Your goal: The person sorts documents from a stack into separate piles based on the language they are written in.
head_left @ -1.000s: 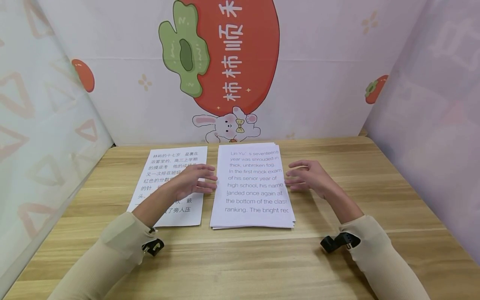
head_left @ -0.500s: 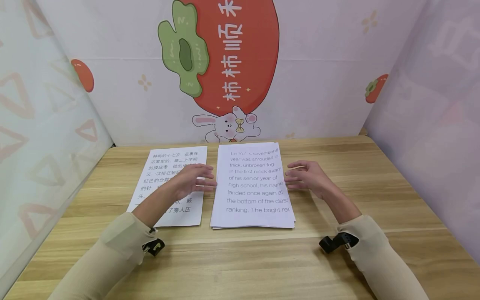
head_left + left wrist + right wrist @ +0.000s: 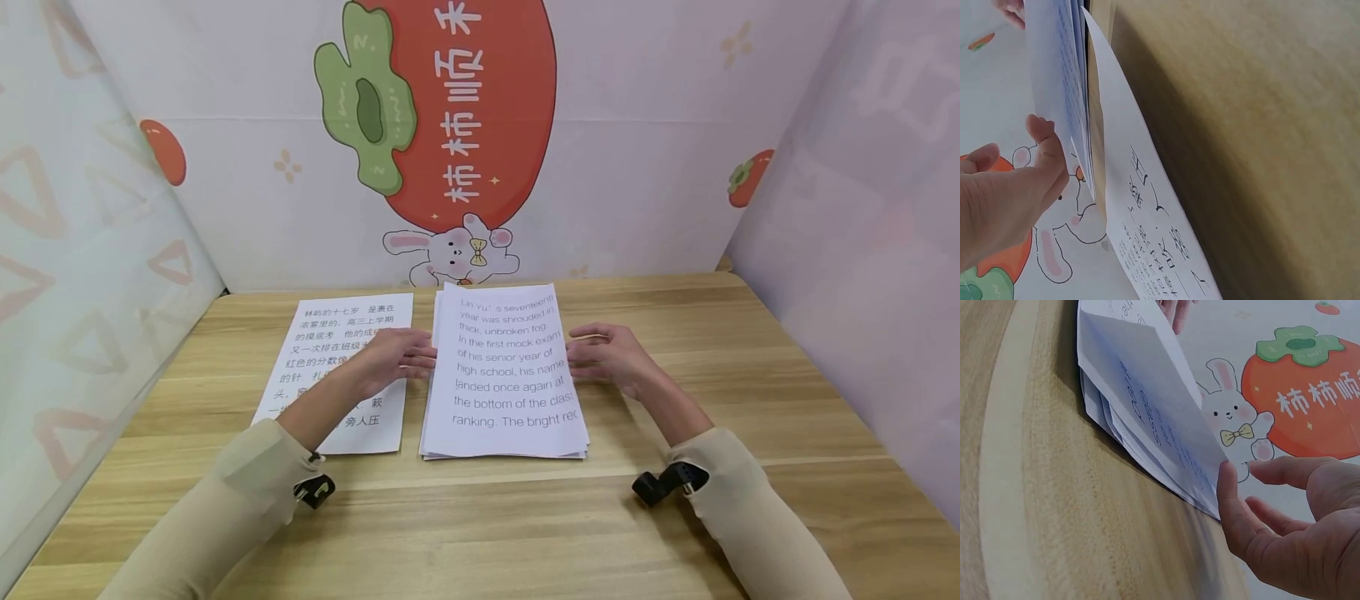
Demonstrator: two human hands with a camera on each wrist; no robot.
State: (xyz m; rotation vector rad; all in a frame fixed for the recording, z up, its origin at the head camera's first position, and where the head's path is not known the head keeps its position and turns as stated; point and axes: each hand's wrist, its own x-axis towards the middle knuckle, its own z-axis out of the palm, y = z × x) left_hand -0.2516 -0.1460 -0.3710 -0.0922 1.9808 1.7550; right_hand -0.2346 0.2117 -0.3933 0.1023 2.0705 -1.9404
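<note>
A stack of white paper sheets point(image 3: 517, 375) printed in English lies at the middle of the table. Its top sheet has bowed up and sits slightly askew over the sheets below, whose left edges show. My left hand point(image 3: 390, 360) is at the stack's left edge, fingertips against or very near the top sheet, thumb apart in the left wrist view. Against the right edge of that sheet, my right hand point(image 3: 609, 357) has its fingertips touching, the thumb held off in the right wrist view. Under my left forearm lies a sheet with Chinese print point(image 3: 345, 325), partly hidden.
The wooden table point(image 3: 480, 525) ends at a white back wall point(image 3: 637, 192) printed with a large red persimmon point(image 3: 502, 108) and a rabbit point(image 3: 453, 250). Patterned side walls point(image 3: 97, 275) stand left and right. Black wrist cameras point(image 3: 667, 483) sit at both cuffs.
The top sheet has bowed up and its upper left corner has shifted away from the stack beneath. Both hands have moved slightly inward to its edges.
</note>
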